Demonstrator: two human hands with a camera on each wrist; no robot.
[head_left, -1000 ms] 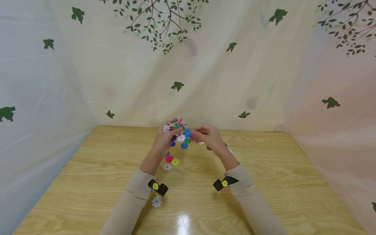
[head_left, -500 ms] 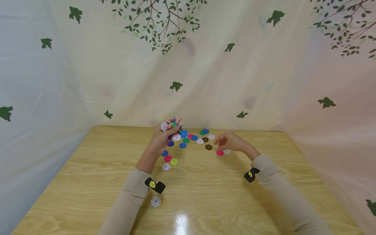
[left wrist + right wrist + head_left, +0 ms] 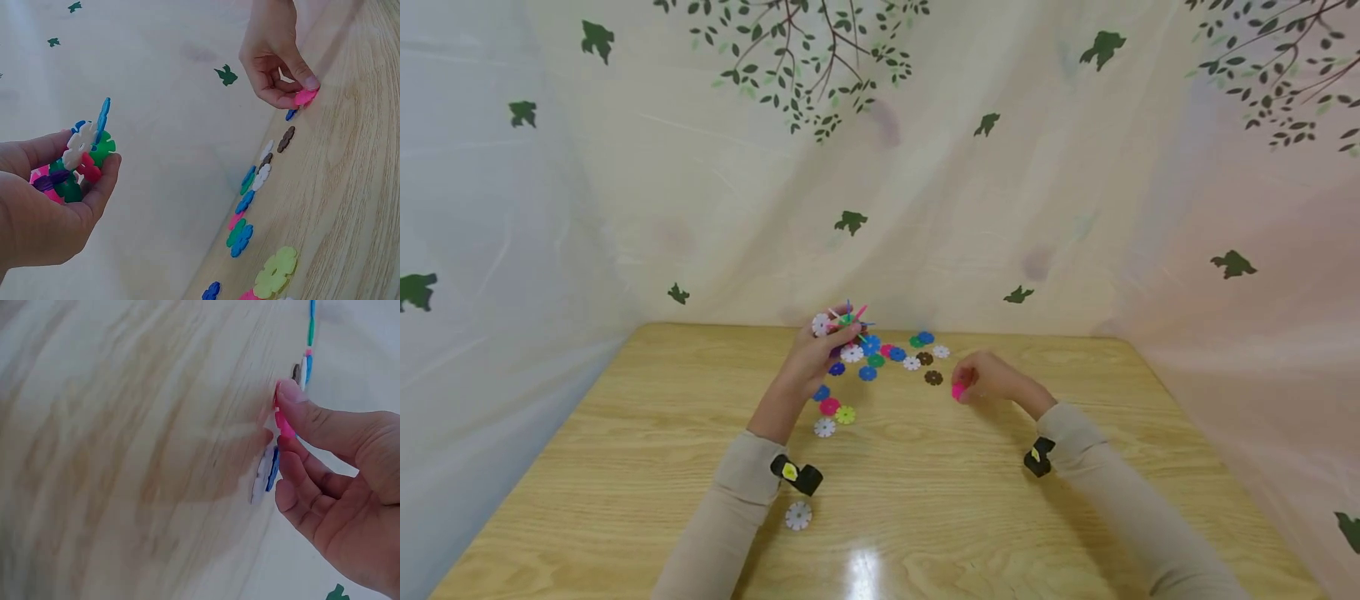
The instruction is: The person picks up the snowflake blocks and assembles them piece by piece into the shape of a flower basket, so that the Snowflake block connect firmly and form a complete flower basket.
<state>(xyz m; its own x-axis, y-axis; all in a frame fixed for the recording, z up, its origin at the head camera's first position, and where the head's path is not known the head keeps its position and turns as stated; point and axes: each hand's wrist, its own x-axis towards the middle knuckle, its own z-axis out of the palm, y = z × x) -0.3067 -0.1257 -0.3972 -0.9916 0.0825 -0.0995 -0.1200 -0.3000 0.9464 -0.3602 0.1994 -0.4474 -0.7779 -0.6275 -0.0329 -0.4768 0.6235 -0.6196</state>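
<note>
My left hand [image 3: 808, 358] holds a cluster of interlocked plastic snowflake discs [image 3: 81, 153] above the far part of the table. White, green, pink, blue and purple discs show in it, pointing different ways; the palm and fingers hide part of it. Off to the right, my right hand [image 3: 992, 379] pinches a pink snowflake disc [image 3: 285, 424] between thumb and fingertips, tilted up close over the tabletop. In the right wrist view, a white disc [image 3: 261, 478] and a dark blue disc [image 3: 273, 469] lie just beside those fingers.
Loose discs lie along the wooden table [image 3: 910, 475]: brown [image 3: 933, 377], green [image 3: 876, 360], yellow [image 3: 845, 414] and several others. One white disc [image 3: 798, 515] sits near the left forearm. A printed cloth [image 3: 760, 208] hangs behind the table.
My right hand has moved from beside the cluster out to the right and picked up a pink disc from the table. My left hand stays nearly in place with the cluster.
</note>
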